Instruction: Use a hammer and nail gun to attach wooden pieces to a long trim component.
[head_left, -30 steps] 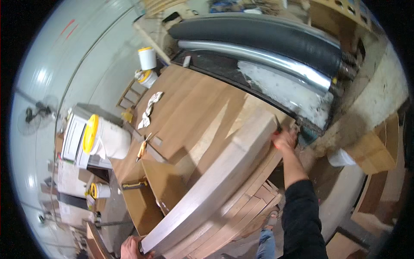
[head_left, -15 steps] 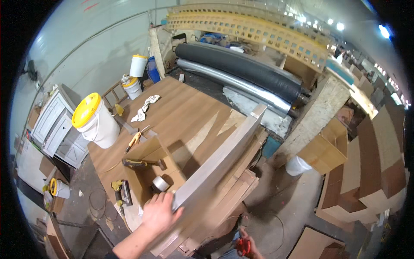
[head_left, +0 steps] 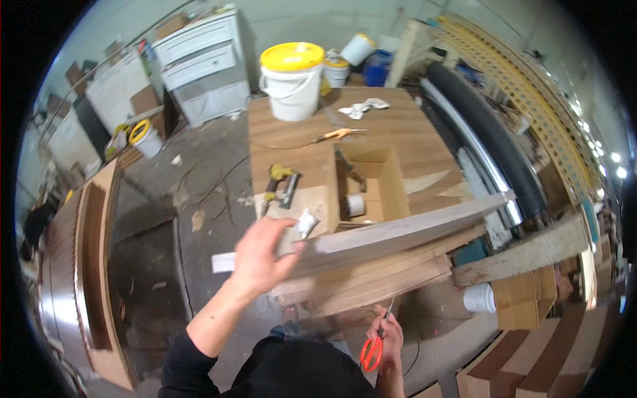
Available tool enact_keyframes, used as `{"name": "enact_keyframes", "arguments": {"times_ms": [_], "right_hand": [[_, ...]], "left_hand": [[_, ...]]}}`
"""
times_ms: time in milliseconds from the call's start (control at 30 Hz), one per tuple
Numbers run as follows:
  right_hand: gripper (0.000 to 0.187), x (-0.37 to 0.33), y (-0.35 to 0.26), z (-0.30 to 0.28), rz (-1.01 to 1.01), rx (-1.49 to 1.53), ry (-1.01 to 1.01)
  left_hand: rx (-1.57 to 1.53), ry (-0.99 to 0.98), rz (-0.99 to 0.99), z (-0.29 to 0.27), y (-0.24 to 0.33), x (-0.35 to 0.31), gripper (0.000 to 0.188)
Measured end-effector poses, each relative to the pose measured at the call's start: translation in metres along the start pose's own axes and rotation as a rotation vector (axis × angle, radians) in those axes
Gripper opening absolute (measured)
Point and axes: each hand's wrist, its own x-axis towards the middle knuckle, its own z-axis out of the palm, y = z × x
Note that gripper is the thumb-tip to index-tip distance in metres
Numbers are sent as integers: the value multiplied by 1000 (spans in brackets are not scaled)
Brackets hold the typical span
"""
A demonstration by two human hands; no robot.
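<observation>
A: What fills the view, biggest first?
B: The wood-toned surface (head_left: 415,126). Along its near side a long grey-brown board (head_left: 411,230) runs aslant, above a stack of wooden pieces (head_left: 385,284).
A: And beyond the board?
B: An open cardboard box (head_left: 393,182), with a yellow-and-black power tool (head_left: 285,176) on the surface to its left.
A: The hands?
B: The left grip (head_left: 261,255) is spread, thumb apart, nothing visible in it. It's just beside the board's left end; whether they touch, I can't tell. The right grip (head_left: 393,335) is low, fingers curled round red-handled scissors (head_left: 377,346).
A: Which step, would you say?
B: My judgement: handling the board at its left end, scissors kept ready.
A: What would a next move call for?
B: To steady the board, the left fingers would have to close on it; the scissors' tip would want keeping off the wood.
</observation>
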Motion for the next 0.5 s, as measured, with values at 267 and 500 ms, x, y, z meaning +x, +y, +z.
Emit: {"name": "enact_keyframes", "arguments": {"times_ms": [267, 500], "right_hand": [[28, -5, -25, 84, 234, -351, -439], [30, -12, -22, 213, 37, -439, -457]], "left_hand": [[-145, 392, -578, -66, -75, -136, 17], [-386, 200, -532, -44, -117, -134, 57]]}}
